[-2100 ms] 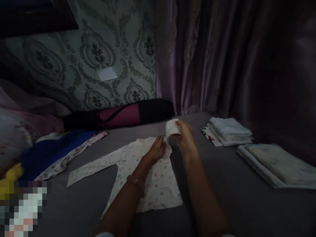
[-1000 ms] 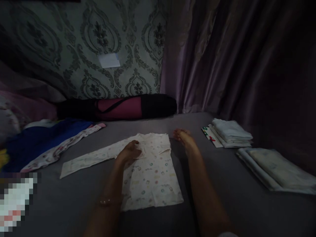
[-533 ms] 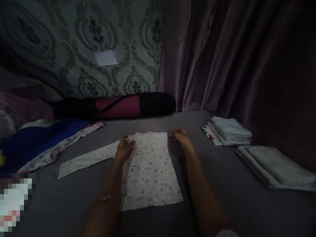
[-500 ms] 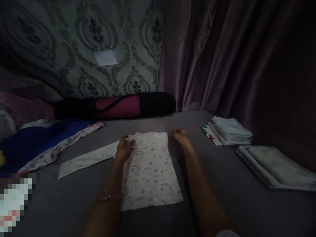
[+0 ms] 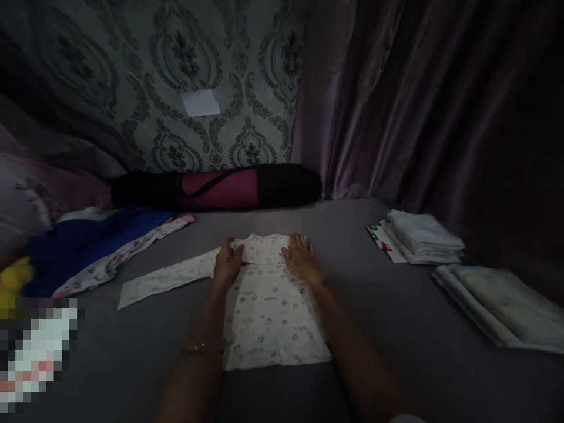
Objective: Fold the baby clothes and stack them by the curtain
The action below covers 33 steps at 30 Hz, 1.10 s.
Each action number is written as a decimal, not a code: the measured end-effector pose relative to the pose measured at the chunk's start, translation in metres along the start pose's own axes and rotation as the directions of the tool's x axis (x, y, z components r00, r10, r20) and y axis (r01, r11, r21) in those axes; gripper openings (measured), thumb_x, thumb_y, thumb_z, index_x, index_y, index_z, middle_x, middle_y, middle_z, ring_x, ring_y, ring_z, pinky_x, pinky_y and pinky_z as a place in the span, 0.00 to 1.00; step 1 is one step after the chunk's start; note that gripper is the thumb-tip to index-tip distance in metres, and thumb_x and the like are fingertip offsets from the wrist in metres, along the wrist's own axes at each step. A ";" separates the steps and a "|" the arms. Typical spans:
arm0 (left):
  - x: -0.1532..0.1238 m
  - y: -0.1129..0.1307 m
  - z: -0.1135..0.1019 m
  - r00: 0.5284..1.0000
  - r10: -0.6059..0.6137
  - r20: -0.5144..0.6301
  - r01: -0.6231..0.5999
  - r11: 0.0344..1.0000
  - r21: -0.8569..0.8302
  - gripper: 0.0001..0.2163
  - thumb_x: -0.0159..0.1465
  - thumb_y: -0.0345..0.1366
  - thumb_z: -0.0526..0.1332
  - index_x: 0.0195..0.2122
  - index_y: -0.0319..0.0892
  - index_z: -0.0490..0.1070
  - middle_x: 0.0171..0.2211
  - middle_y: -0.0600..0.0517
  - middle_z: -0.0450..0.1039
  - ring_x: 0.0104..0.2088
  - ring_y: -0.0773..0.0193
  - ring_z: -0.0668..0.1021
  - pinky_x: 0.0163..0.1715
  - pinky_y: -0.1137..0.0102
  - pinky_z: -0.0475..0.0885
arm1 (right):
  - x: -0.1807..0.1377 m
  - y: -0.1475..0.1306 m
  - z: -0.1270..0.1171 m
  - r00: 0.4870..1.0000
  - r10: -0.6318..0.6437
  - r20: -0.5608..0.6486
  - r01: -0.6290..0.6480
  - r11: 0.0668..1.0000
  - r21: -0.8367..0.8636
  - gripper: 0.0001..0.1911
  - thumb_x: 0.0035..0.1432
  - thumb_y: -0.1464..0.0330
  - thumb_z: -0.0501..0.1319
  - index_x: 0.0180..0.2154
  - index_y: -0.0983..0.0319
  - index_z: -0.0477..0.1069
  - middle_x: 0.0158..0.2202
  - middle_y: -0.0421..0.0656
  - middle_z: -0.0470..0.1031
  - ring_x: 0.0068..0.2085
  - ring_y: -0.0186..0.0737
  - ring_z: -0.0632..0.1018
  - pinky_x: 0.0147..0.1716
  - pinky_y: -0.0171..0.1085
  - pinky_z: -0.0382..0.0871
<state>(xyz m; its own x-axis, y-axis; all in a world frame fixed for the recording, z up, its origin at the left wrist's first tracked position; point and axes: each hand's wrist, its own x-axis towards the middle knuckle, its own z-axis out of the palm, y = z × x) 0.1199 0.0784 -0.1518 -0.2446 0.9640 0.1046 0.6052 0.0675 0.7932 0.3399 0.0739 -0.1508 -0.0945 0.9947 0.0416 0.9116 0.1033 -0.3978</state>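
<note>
A small white long-sleeved shirt (image 5: pixel 268 317) with a tiny coloured print lies flat in front of me. One sleeve stretches out to the left, while the other is folded across the upper chest. At the left shoulder, my left hand (image 5: pixel 227 263) grips the cloth edge, thumb on top. My right hand (image 5: pixel 302 258) lies flat on the right shoulder, fingers extended, pressing the folded part. The fingertips of my left hand are partly hidden in the dim light.
Folded clothes (image 5: pixel 425 232) are stacked at the right, with another folded garment (image 5: pixel 506 302) nearer. Blue clothing (image 5: pixel 106 247) and a yellow item (image 5: pixel 17 279) lie left. A long black-and-pink bag (image 5: pixel 224 188) rests along the wall on the grey sheet (image 5: pixel 374 329).
My right hand has moved left from beside the shirt onto its right shoulder and flattened there. My left hand stays at the left shoulder. The view has shifted slightly.
</note>
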 end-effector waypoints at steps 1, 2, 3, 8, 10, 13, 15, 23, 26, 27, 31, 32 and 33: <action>0.000 0.000 -0.002 1.000 0.020 -0.013 -0.019 0.998 0.067 0.22 0.63 0.46 0.54 0.56 0.42 0.61 0.22 0.55 0.66 0.30 0.59 0.75 0.31 0.69 0.67 | -0.001 0.000 0.002 1.000 0.003 0.012 -0.002 0.999 -0.035 0.34 0.66 0.58 0.40 0.65 0.75 0.47 0.68 0.55 0.44 0.68 0.50 0.46 0.63 0.53 0.37; 0.000 -0.001 -0.003 0.999 0.043 -0.024 -0.040 0.992 0.123 0.22 0.64 0.45 0.53 0.57 0.41 0.62 0.22 0.55 0.66 0.31 0.58 0.76 0.31 0.69 0.66 | -0.002 0.002 0.005 1.000 0.001 0.018 0.000 0.998 -0.064 0.34 0.66 0.58 0.40 0.65 0.75 0.47 0.68 0.55 0.43 0.68 0.50 0.45 0.63 0.52 0.37; 0.000 -0.002 -0.003 0.997 0.070 -0.032 -0.064 0.984 0.164 0.22 0.64 0.45 0.52 0.57 0.41 0.61 0.23 0.54 0.67 0.32 0.57 0.76 0.31 0.69 0.66 | -0.003 0.003 0.006 1.000 -0.004 0.019 0.005 0.996 -0.087 0.35 0.66 0.57 0.40 0.65 0.74 0.46 0.68 0.54 0.43 0.68 0.50 0.45 0.63 0.52 0.37; -0.004 -0.007 -0.005 0.988 0.152 -0.029 -0.138 0.949 0.283 0.22 0.67 0.40 0.48 0.61 0.43 0.57 0.29 0.50 0.72 0.36 0.57 0.76 0.33 0.69 0.65 | -0.003 0.010 0.010 0.999 -0.031 0.010 0.032 0.990 -0.136 0.35 0.66 0.56 0.39 0.65 0.73 0.47 0.68 0.54 0.42 0.68 0.48 0.44 0.63 0.50 0.36; -0.007 -0.005 -0.007 0.989 0.150 -0.018 -0.136 0.935 0.329 0.21 0.67 0.39 0.48 0.61 0.44 0.57 0.32 0.49 0.73 0.39 0.57 0.76 0.35 0.69 0.64 | -0.004 0.009 0.009 0.999 -0.038 0.012 0.039 0.989 -0.143 0.35 0.66 0.56 0.39 0.65 0.73 0.47 0.68 0.54 0.43 0.68 0.48 0.44 0.63 0.50 0.37; -0.012 -0.001 -0.009 0.990 0.141 0.001 -0.131 0.918 0.374 0.20 0.67 0.37 0.48 0.61 0.45 0.57 0.36 0.47 0.74 0.41 0.55 0.75 0.36 0.69 0.64 | -0.006 0.007 0.005 0.999 -0.026 0.026 0.030 0.987 -0.156 0.35 0.66 0.56 0.38 0.65 0.73 0.47 0.68 0.53 0.43 0.68 0.48 0.45 0.63 0.50 0.38; -0.013 0.001 -0.010 0.991 0.136 0.008 -0.128 0.911 0.393 0.19 0.67 0.37 0.47 0.59 0.45 0.59 0.38 0.45 0.74 0.42 0.54 0.75 0.35 0.67 0.65 | -0.006 0.007 0.004 0.999 -0.018 0.035 0.024 0.987 -0.160 0.35 0.66 0.56 0.38 0.66 0.72 0.46 0.68 0.52 0.43 0.68 0.48 0.44 0.63 0.50 0.38; -0.009 -0.002 -0.005 0.997 0.074 0.037 -0.083 0.884 0.461 0.15 0.66 0.36 0.49 0.53 0.45 0.63 0.44 0.42 0.73 0.43 0.52 0.75 0.36 0.66 0.66 | -0.004 0.009 0.009 0.999 -0.014 0.040 0.020 0.988 -0.155 0.35 0.66 0.56 0.38 0.66 0.73 0.45 0.68 0.51 0.41 0.68 0.47 0.44 0.63 0.50 0.38; -0.009 0.004 -0.008 0.995 0.096 -0.005 -0.082 0.875 0.476 0.17 0.66 0.36 0.50 0.55 0.43 0.62 0.45 0.41 0.72 0.45 0.51 0.74 0.38 0.64 0.67 | -0.002 0.008 0.006 0.998 -0.006 0.069 0.017 0.986 -0.165 0.35 0.66 0.56 0.38 0.66 0.73 0.44 0.68 0.52 0.41 0.68 0.48 0.43 0.63 0.51 0.39; -0.010 0.008 -0.009 0.992 0.121 -0.027 -0.093 0.869 0.487 0.17 0.66 0.36 0.50 0.55 0.42 0.64 0.45 0.40 0.71 0.46 0.50 0.74 0.40 0.64 0.68 | -0.002 0.007 0.004 0.996 0.000 0.085 0.015 0.984 -0.176 0.35 0.66 0.56 0.38 0.66 0.73 0.45 0.68 0.53 0.41 0.68 0.48 0.43 0.63 0.52 0.39; -0.011 0.024 -0.008 0.964 0.266 -0.012 -0.235 0.872 0.429 0.16 0.65 0.32 0.49 0.50 0.38 0.69 0.46 0.39 0.71 0.49 0.51 0.73 0.48 0.62 0.66 | -0.002 -0.009 -0.006 0.997 -0.042 0.072 0.058 0.971 -0.234 0.33 0.66 0.59 0.41 0.65 0.75 0.47 0.68 0.56 0.42 0.68 0.51 0.45 0.63 0.54 0.39; -0.011 0.026 -0.005 0.955 0.297 0.030 -0.286 0.881 0.377 0.17 0.64 0.30 0.49 0.51 0.38 0.69 0.47 0.40 0.71 0.49 0.53 0.73 0.50 0.62 0.65 | -0.003 -0.017 -0.006 0.995 -0.089 0.050 0.098 0.967 -0.234 0.32 0.66 0.60 0.41 0.65 0.75 0.47 0.68 0.55 0.43 0.67 0.50 0.46 0.63 0.53 0.37; -0.012 0.028 -0.002 0.945 0.319 0.073 -0.325 0.890 0.319 0.18 0.63 0.27 0.49 0.53 0.37 0.68 0.49 0.40 0.71 0.50 0.55 0.73 0.52 0.63 0.65 | -0.004 -0.025 -0.005 0.988 -0.153 0.035 0.157 0.961 -0.227 0.32 0.66 0.61 0.40 0.65 0.74 0.48 0.68 0.54 0.44 0.67 0.49 0.46 0.63 0.52 0.36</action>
<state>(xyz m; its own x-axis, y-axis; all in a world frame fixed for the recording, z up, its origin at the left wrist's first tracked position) 0.1384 0.0685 -0.1299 0.0170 0.9513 0.3077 0.8601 -0.1708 0.4806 0.3198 0.0676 -0.1365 -0.2469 0.9665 0.0696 0.9523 0.2553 -0.1673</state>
